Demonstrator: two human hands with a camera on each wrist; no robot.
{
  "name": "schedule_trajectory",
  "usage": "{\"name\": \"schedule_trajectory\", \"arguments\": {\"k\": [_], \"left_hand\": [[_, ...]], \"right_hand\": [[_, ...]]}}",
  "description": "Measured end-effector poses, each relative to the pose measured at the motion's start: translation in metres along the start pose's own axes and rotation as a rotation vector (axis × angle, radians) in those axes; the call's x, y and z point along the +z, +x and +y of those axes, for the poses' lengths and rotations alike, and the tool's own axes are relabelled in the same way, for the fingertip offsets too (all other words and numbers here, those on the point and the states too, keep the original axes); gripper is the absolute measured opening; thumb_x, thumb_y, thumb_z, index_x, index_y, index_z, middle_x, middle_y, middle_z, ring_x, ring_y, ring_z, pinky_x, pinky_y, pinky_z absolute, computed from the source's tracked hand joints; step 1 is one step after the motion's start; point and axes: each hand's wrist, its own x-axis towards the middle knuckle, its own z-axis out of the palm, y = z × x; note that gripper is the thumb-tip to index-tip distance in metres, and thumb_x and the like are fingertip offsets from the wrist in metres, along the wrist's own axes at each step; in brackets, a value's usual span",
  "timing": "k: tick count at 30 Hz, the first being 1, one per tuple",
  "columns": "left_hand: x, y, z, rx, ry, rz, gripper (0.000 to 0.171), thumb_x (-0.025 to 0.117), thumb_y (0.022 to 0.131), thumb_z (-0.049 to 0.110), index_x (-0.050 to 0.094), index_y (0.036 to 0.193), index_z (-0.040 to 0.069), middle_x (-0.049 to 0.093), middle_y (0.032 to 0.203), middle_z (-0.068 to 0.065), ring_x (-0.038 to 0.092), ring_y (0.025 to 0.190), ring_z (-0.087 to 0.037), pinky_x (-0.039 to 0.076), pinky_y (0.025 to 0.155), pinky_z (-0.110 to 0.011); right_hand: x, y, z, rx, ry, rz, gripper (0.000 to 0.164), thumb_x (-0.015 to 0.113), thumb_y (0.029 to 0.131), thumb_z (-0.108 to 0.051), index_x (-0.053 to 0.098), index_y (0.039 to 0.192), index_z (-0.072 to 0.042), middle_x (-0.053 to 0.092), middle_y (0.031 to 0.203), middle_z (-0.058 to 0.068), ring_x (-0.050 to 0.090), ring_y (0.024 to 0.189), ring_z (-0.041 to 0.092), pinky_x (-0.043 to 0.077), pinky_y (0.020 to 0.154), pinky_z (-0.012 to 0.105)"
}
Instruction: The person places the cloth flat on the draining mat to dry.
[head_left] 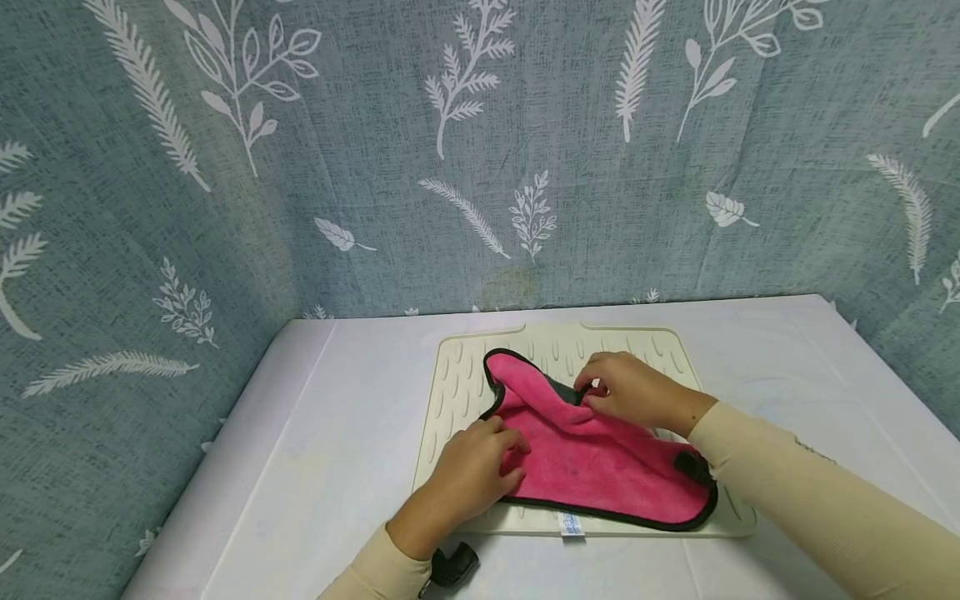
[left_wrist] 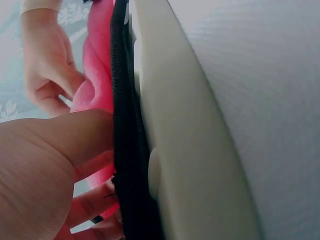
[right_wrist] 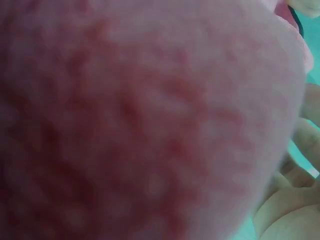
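Observation:
A pink plush cloth (head_left: 585, 471) with black edging lies spread on a cream ridged mat (head_left: 461, 379), its far side bunched and partly turned over to a dark grey underside. My right hand (head_left: 633, 389) pinches the folded far edge between thumb and fingers. My left hand (head_left: 474, 473) rests on the near left part of the cloth. In the left wrist view, the left thumb (left_wrist: 82, 135) lies right at the black edging (left_wrist: 127, 125), with the fingers spread over the pink side. Blurred pink cloth (right_wrist: 140, 125) fills most of the right wrist view and hides the fingertips.
A small white label (head_left: 570, 524) sticks out from the cloth's near edge over the mat's rim. The mat lies on a white-covered table (head_left: 322, 467). Grey-green leaf-patterned fabric (head_left: 375, 167) hangs behind and to both sides. Each wrist wears a black camera, the left one (head_left: 453, 565) near the table's front.

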Motion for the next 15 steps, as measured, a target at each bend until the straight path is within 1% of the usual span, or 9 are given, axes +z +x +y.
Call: {"name": "schedule_trajectory", "arguments": {"k": [3, 6, 10, 12, 15], "left_hand": [[0.000, 0.000, 0.000, -0.001, -0.002, -0.001, 0.018, 0.080, 0.082, 0.029, 0.074, 0.097, 0.023, 0.059, 0.086, 0.007, 0.053, 0.079, -0.011, 0.044, 0.063, -0.027], [-0.001, 0.000, 0.001, -0.002, -0.005, -0.002, 0.018, 0.080, 0.082, 0.029, 0.074, 0.098, 0.023, 0.059, 0.086, 0.007, 0.054, 0.079, -0.011, 0.044, 0.064, -0.027], [-0.001, 0.000, 0.001, -0.009, -0.012, -0.006, 0.018, 0.080, 0.082, 0.029, 0.074, 0.098, 0.023, 0.058, 0.086, 0.007, 0.054, 0.080, -0.011, 0.044, 0.064, -0.028], [-0.001, 0.000, 0.001, -0.013, -0.016, -0.007, 0.018, 0.080, 0.082, 0.029, 0.074, 0.098, 0.023, 0.059, 0.087, 0.007, 0.053, 0.080, -0.011, 0.044, 0.064, -0.028], [-0.001, 0.000, 0.001, -0.016, -0.020, -0.009, 0.018, 0.080, 0.083, 0.029, 0.074, 0.098, 0.023, 0.059, 0.087, 0.006, 0.054, 0.081, -0.011, 0.044, 0.065, -0.028]], "right_hand": [[-0.001, -0.001, 0.000, 0.005, -0.006, 0.022, 0.011, 0.072, 0.086, -0.002, 0.074, 0.092, -0.010, 0.067, 0.092, 0.000, 0.060, 0.080, 0.009, 0.052, 0.073, 0.028], [-0.003, -0.003, -0.001, 0.016, -0.027, 0.038, 0.010, 0.071, 0.087, -0.002, 0.070, 0.090, -0.012, 0.066, 0.091, -0.001, 0.062, 0.080, 0.010, 0.052, 0.074, 0.029], [-0.006, -0.005, -0.002, 0.046, -0.056, 0.062, 0.009, 0.067, 0.091, -0.005, 0.065, 0.092, -0.014, 0.069, 0.094, -0.003, 0.068, 0.086, 0.014, 0.053, 0.078, 0.034], [-0.008, -0.006, -0.002, 0.059, -0.066, 0.090, 0.009, 0.065, 0.093, -0.006, 0.063, 0.096, -0.014, 0.071, 0.096, -0.002, 0.069, 0.089, 0.016, 0.053, 0.079, 0.036], [-0.013, -0.008, -0.003, 0.054, -0.080, 0.142, 0.009, 0.062, 0.095, -0.006, 0.059, 0.100, -0.013, 0.072, 0.097, 0.000, 0.071, 0.092, 0.019, 0.054, 0.080, 0.039]]}}
